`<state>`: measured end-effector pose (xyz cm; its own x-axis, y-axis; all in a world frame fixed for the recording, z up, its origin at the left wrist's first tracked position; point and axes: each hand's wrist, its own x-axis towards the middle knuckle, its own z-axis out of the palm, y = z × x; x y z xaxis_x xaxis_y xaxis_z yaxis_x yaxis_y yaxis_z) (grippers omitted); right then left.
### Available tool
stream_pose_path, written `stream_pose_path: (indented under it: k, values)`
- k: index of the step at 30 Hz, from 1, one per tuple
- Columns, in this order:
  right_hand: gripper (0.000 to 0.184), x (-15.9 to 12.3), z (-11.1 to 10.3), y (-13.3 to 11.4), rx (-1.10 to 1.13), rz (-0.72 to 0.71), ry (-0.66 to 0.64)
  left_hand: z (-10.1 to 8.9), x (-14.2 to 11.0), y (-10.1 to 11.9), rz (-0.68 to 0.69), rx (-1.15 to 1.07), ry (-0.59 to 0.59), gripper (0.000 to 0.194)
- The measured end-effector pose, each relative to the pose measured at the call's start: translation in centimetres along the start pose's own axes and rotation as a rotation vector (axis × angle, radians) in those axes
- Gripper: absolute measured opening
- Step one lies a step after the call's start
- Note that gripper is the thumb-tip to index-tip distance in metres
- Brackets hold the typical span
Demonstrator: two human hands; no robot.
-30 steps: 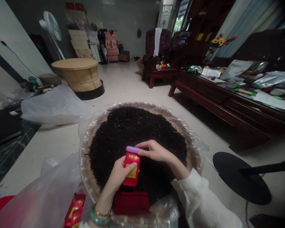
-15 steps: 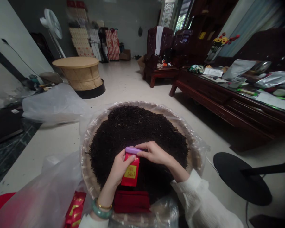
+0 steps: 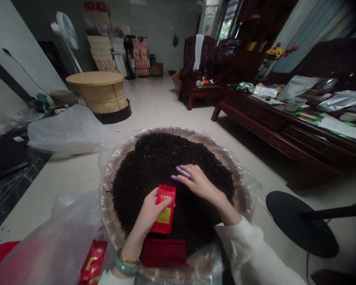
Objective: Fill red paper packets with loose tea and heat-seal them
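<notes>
Above a round woven tray (image 3: 104, 213) heaped with dark tea leaves (image 3: 166, 158), the left hand (image 3: 150, 211) grips a red tea packet (image 3: 166, 209) upright; the right hand (image 3: 200, 184) pinches a purple clip (image 3: 183, 172), just come off the packet's top.

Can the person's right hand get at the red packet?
Probably yes: the right hand, pinching a purple strip, is close beside the red packet in the left hand, with nothing between.
</notes>
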<state>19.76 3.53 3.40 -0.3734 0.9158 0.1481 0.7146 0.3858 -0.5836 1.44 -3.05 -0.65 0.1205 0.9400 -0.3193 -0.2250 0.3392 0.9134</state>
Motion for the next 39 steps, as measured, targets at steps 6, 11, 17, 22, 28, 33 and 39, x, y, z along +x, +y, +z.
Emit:
stream_pose_path:
  k: [6, 11, 17, 22, 28, 33, 39]
  values:
    - [0.031, 0.4, 3.4, -2.7, 0.024, -0.264, -0.145, 0.4, -0.4, 0.5, 0.015, 0.019, -0.027, 0.041]
    - [0.036, 0.1, 3.8, -2.1, 0.064, -0.322, -0.098, -0.3, -0.8, 0.6, -0.087, -0.05, -0.124, 0.049]
    - [0.032, 0.0, 3.2, -2.2, 0.286, -0.135, -0.125, -0.8, -0.9, 0.3, -0.081, -0.052, -0.152, 0.046]
    - [0.025, 0.0, 1.8, -2.1, 0.515, -0.005, -0.265, -1.3, -1.2, 1.1, -0.085, -0.033, -0.088, 0.05]
    - [0.027, -0.7, 1.3, -3.0, 0.552, -0.021, -0.194, -2.1, -1.7, 1.2, -0.072, -0.034, -0.097, 0.038]
    - [0.03, -1.0, 0.8, -2.8, 0.631, 0.118, -0.225, -2.5, -1.6, 0.9, -0.031, -0.078, -0.016, 0.041]
    - [0.033, -0.2, 0.1, -6.0, 0.873, 0.12, 0.068, -3.1, -0.4, 0.1, 0.029, -0.425, 0.363, 0.032]
